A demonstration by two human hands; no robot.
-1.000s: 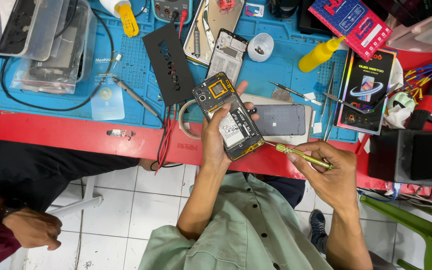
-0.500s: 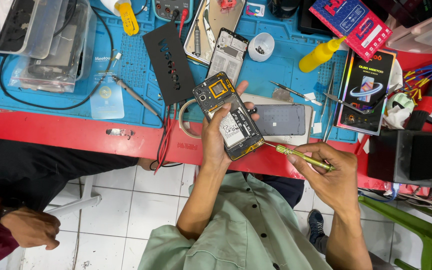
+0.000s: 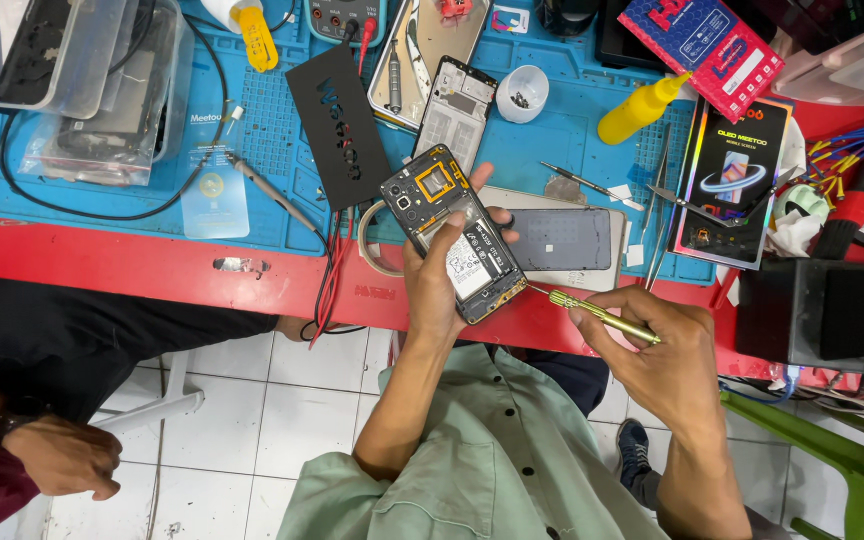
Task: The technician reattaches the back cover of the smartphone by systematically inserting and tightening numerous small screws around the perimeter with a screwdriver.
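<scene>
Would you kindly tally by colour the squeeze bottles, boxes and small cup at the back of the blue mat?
Yellow squeeze bottles: 2, one at the right, one at the top
Red-and-blue box: 1
Black box: 1
White cup: 1
Total: 5

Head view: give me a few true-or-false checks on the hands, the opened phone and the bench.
1. The left hand holds an opened phone with its back cover off. True.
2. The right hand holds tweezers. False: it holds a yellow-handled screwdriver.
3. The screwdriver tip is at the phone's lower edge. True.
4. The work mat is green. False: it is blue.
5. The yellow squeeze bottle lies on the floor. False: it lies on the mat.
</scene>
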